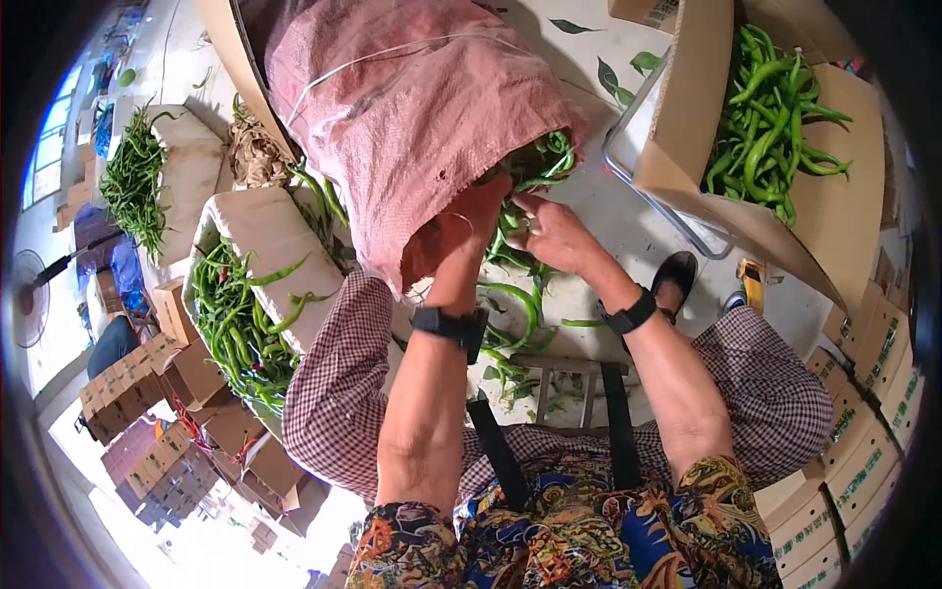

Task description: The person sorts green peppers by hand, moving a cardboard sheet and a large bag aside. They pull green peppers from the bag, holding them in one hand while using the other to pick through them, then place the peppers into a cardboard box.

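Observation:
A pink woven sack [412,128] lies on its side in front of me, its mouth facing my lap. Long green peppers [545,162] show inside the opening. My left hand [478,208] reaches into the mouth; its fingers are hidden by the sack and the peppers. Just right of it, my right hand [554,236] is at the edge of the opening, touching or close to the peppers there. Its index finger stretches toward the sack, apart from the other fingers, which bend. Below both hands, loose peppers [520,309] lie on the floor between my knees.
An open cardboard box [687,108] of green peppers [770,128] stands to the right. Foam boxes [260,211] with thinner and larger peppers stand left. A metal stool frame [567,365] is below me. Stacked cartons [863,471] line the right; a fan [32,299] stands far left.

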Available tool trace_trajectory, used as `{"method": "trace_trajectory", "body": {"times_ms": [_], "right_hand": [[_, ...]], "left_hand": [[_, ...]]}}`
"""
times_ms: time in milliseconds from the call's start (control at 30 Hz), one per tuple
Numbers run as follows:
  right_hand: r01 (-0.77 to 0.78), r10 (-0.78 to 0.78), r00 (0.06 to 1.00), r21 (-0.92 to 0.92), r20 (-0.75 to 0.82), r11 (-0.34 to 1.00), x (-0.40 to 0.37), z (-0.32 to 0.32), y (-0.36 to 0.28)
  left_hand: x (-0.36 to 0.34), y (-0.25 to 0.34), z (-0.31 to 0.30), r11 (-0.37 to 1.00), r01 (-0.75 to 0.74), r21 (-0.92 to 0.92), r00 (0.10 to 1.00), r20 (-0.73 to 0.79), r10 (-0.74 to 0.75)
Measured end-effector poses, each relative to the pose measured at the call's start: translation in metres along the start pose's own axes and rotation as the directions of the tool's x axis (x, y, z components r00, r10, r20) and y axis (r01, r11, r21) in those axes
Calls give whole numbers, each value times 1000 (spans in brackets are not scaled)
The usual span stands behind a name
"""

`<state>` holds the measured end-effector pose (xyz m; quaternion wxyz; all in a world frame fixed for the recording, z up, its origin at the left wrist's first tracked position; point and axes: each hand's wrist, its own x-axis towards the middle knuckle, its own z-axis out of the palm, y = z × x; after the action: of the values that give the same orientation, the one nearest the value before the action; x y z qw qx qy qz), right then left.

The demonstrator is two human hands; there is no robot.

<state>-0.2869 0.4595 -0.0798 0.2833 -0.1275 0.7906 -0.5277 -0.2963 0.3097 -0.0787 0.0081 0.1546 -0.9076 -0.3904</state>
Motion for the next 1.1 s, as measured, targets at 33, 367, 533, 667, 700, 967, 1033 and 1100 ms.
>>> {"method": "trace_trajectory", "body": {"times_ms": [33,367,533,667,700,967,1033,1100], "right_hand": [[-30,23,999,187,35,982,-5,-4,-5],[52,-53,999,83,9,995,-22,-25,-10],[89,-8,983,439,-183,894,-32,-47,-25],[71,-11,987,376,-160,924,-33,-59,-64],[72,-10,986,372,-165,925,-42,-61,-66],[18,86,968,408,-237,913,-106,-79,-101],[72,161,930,591,-331,803,-130,-84,-126],[149,150,879,560,-452,815,-153,-83,-153]], "left_hand": [[-8,21,-14,1000,-3,3,1000,4,3],[-34,-12,-25,902,22,-431,990,-114,-79],[-58,91,-78,632,326,-703,945,217,-245],[-69,75,-73,538,371,-757,926,348,-148],[-80,74,-77,535,370,-759,925,351,-141],[-147,87,-133,86,564,-821,820,569,55],[-154,90,-143,49,550,-834,825,552,119],[-158,91,-148,-85,549,-831,833,536,136]]}}
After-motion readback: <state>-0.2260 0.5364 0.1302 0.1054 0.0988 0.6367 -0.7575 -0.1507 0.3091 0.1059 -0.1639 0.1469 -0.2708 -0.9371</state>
